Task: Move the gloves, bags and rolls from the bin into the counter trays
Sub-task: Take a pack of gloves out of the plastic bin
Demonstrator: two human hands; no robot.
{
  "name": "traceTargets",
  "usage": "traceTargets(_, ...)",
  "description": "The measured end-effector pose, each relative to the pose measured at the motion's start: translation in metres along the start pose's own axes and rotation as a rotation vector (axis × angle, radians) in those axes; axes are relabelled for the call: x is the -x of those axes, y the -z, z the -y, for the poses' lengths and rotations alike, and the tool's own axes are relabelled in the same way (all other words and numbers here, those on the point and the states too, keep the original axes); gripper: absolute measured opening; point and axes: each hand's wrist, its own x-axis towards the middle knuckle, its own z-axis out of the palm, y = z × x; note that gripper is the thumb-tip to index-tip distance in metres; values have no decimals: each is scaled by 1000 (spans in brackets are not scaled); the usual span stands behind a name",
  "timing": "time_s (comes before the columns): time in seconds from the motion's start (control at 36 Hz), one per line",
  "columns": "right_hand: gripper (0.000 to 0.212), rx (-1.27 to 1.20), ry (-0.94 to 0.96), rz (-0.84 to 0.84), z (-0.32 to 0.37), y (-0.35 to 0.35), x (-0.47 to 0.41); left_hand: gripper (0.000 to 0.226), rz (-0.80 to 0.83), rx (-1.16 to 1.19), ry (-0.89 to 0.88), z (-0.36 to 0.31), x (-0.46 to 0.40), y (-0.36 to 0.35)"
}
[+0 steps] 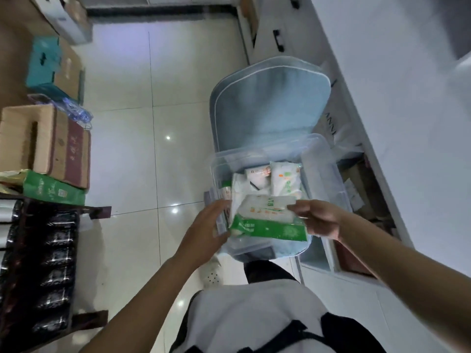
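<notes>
A clear plastic bin (321,159) rests on a blue cushioned chair (270,103) below me. Inside lie several white packs, among them a pack with orange and green print (285,182) and a small white box (257,174). On top near the front sits a clear pack with green lettering (265,207) over a green and white pack (270,229). My right hand (318,220) pinches the right end of these top packs. My left hand (206,228) is against the bin's left front corner, fingers curled on its edge.
A white counter (407,110) with drawers runs along the right. Cardboard boxes (46,143), a green bag (53,191) and a dark rack of bottles (43,263) line the left. Glossy tiled floor (153,123) lies between. An open low shelf (362,200) sits beside the bin.
</notes>
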Motion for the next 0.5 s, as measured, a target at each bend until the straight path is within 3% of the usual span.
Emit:
traceTargets(0.11, 50, -118, 28, 98, -14, -14, 51, 79, -6, 13, -219, -24, -4, 15)
traceTargets(0.25, 40, -155, 63, 190, -32, -23, 95, 47, -88, 151, -478, -60, 5, 33)
traceTargets(0.36, 38, -247, 109, 213, -47, -16, 121, 44, -4, 315, -362, -76, 15, 39)
traceTargets(0.5, 35, -52, 364, -213, -74, -5, 138, 32, 89, 597, -171, -87, 15, 34)
